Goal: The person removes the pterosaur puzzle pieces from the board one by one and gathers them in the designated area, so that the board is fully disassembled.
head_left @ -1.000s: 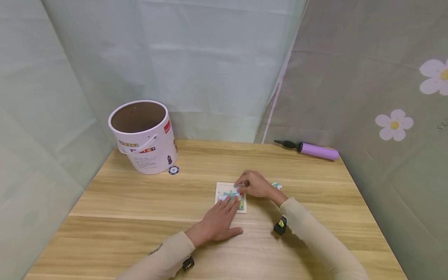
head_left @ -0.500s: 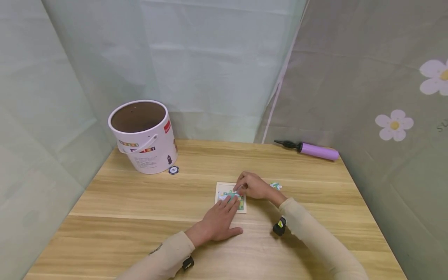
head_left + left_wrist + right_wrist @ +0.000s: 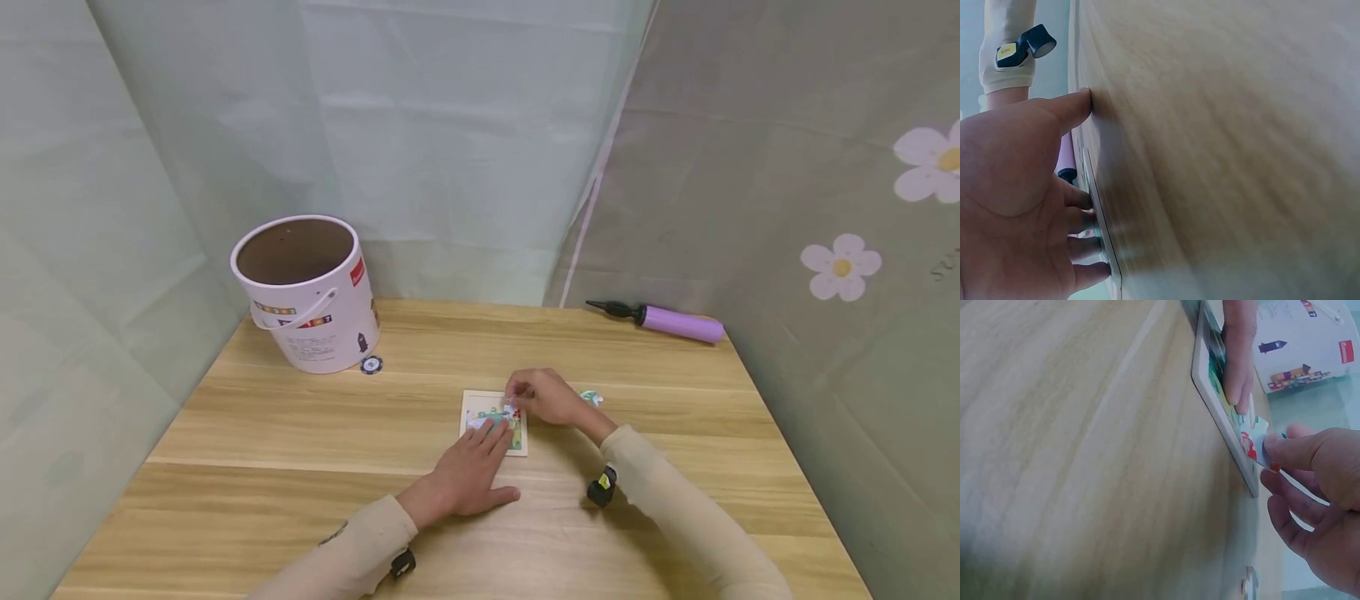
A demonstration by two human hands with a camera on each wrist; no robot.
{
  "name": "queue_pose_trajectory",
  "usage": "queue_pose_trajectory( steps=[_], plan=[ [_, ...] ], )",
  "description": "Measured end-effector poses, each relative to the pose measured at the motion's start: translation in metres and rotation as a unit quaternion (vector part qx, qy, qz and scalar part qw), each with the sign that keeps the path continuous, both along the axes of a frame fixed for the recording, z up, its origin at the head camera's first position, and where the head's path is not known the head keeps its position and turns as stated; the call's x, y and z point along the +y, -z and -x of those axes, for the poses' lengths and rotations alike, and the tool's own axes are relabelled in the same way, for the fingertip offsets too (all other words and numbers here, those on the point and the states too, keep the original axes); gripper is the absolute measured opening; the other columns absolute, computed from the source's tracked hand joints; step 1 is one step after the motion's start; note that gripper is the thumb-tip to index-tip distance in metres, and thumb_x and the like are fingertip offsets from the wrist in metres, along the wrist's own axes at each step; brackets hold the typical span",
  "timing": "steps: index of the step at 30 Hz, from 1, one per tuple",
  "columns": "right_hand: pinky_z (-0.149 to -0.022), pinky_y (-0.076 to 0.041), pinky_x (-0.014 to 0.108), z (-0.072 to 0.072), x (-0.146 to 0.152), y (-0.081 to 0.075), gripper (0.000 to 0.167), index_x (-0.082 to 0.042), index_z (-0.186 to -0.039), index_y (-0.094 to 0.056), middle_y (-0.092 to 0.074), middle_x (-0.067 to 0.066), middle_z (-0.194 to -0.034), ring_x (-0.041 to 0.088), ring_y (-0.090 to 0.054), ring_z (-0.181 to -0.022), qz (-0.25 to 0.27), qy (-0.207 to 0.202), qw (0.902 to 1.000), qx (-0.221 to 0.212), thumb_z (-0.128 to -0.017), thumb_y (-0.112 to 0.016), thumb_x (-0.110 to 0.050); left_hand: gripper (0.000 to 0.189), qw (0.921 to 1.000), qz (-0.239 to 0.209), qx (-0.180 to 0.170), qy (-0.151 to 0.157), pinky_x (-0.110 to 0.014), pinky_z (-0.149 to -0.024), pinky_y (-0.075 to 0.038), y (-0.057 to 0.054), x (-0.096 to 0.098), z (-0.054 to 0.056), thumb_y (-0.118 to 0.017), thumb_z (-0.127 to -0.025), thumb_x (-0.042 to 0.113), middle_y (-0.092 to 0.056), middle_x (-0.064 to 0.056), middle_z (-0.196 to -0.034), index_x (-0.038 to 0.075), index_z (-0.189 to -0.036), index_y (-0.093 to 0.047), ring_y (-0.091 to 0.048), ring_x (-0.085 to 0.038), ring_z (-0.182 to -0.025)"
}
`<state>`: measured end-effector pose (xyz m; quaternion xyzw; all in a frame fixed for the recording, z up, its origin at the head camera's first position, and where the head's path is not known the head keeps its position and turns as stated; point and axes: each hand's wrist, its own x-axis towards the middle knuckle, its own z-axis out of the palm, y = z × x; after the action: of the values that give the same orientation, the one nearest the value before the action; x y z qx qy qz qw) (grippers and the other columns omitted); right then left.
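Observation:
A small jigsaw puzzle tray [image 3: 495, 397] with a pale wooden rim lies on the table, partly filled with green and white pieces. My left hand [image 3: 471, 468] rests flat, its straight fingertips [image 3: 1100, 270] on the tray's near part and hiding some of the picture. Over the tray's right side, my right hand [image 3: 546, 397] pinches a puzzle piece [image 3: 1258, 444] between thumb and fingers. That piece is white with red and is tilted close over the tray in the right wrist view. Another puzzle piece [image 3: 592, 398] lies on the table just beyond the right wrist.
A white bucket [image 3: 322, 333] with a handle stands at the back left, and a round poker chip [image 3: 371, 364] lies at its foot. Toward the back right is a purple hand pump [image 3: 681, 323] with a black nozzle. Cloth curtains [image 3: 450, 167] surround the wooden table [image 3: 300, 450].
My right hand has shifted slightly at the tray's upper right, dipping and then lifting a little with the pinched puzzle piece. The left hand stays in place.

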<state>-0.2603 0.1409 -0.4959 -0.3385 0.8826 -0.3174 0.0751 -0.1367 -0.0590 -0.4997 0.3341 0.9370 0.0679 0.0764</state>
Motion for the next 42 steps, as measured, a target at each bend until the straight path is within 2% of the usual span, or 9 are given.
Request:
queue_pose_trajectory(
  steps=[3,7,16,22,28,34,42],
  plan=[
    [-0.085,-0.058,0.035,0.001,0.004,-0.003,0.010,-0.012,-0.103,-0.071,-0.074,-0.001,-0.097,0.015,-0.070,-0.094,0.010,0.005,0.9998,-0.016,-0.095,-0.072,-0.008,0.086,1.0000,0.003,0.002,0.000,-0.052,-0.120,-0.031,0.000,0.000,0.000,-0.054,-0.100,0.058,-0.030,-0.019,-0.165,-0.003,-0.157,-0.033,-0.029,-0.036,-0.152],
    [-0.084,-0.059,0.034,0.005,0.013,-0.007,0.017,-0.006,-0.111,-0.073,-0.076,0.000,-0.096,0.014,-0.071,-0.091,0.016,0.003,0.9997,-0.015,-0.095,-0.073,-0.008,0.086,0.9999,0.008,0.007,0.000,-0.051,-0.120,-0.031,0.000,0.001,0.000,-0.054,-0.100,0.058,-0.030,-0.018,-0.165,-0.002,-0.157,-0.033,-0.029,-0.035,-0.152],
    [-0.081,-0.059,0.034,0.008,0.048,-0.024,0.011,-0.009,-0.103,-0.078,-0.077,-0.003,-0.094,0.011,-0.071,-0.087,0.016,0.040,0.9991,-0.002,-0.096,-0.073,-0.013,0.086,0.9999,0.013,0.008,0.002,-0.051,-0.121,-0.031,-0.001,0.001,-0.001,-0.053,-0.100,0.058,-0.029,-0.019,-0.165,-0.002,-0.157,-0.033,-0.029,-0.036,-0.152],
    [-0.079,-0.058,0.034,0.006,0.077,-0.030,0.011,-0.006,-0.102,-0.079,-0.078,0.000,-0.095,0.013,-0.070,-0.085,0.015,0.058,0.9980,0.022,-0.095,-0.073,-0.012,0.086,0.9998,0.015,0.009,0.000,-0.051,-0.120,-0.031,0.000,0.001,-0.001,-0.053,-0.100,0.058,-0.029,-0.019,-0.165,-0.002,-0.157,-0.033,-0.029,-0.035,-0.152],
    [-0.080,-0.058,0.033,0.006,0.110,-0.028,0.011,-0.005,-0.101,-0.081,-0.079,0.006,-0.100,0.018,-0.072,-0.088,0.017,0.079,0.9963,0.027,-0.094,-0.073,-0.008,0.086,0.9998,0.019,0.009,0.002,-0.051,-0.121,-0.030,0.001,0.001,-0.001,-0.051,-0.100,0.059,-0.029,-0.018,-0.166,-0.002,-0.158,-0.032,-0.028,-0.035,-0.153],
    [-0.080,-0.056,0.030,0.008,0.136,-0.020,0.011,-0.007,-0.100,-0.081,-0.078,0.008,-0.103,0.018,-0.071,-0.090,-0.007,0.107,0.9940,0.020,-0.093,-0.073,-0.008,0.086,0.9996,0.026,0.012,0.003,-0.050,-0.121,-0.031,0.002,0.001,0.000,-0.051,-0.101,0.060,-0.028,-0.017,-0.166,-0.001,-0.158,-0.032,-0.028,-0.034,-0.153],
    [-0.076,-0.056,0.030,0.009,0.159,-0.009,0.009,-0.005,-0.096,-0.081,-0.078,0.012,-0.100,0.017,-0.070,-0.087,-0.026,0.104,0.9936,0.035,-0.091,-0.074,-0.004,0.086,0.9996,0.024,0.016,0.005,-0.050,-0.121,-0.031,0.002,0.001,0.000,-0.051,-0.101,0.059,-0.029,-0.018,-0.166,-0.001,-0.158,-0.032,-0.029,-0.035,-0.153]
  ],
)
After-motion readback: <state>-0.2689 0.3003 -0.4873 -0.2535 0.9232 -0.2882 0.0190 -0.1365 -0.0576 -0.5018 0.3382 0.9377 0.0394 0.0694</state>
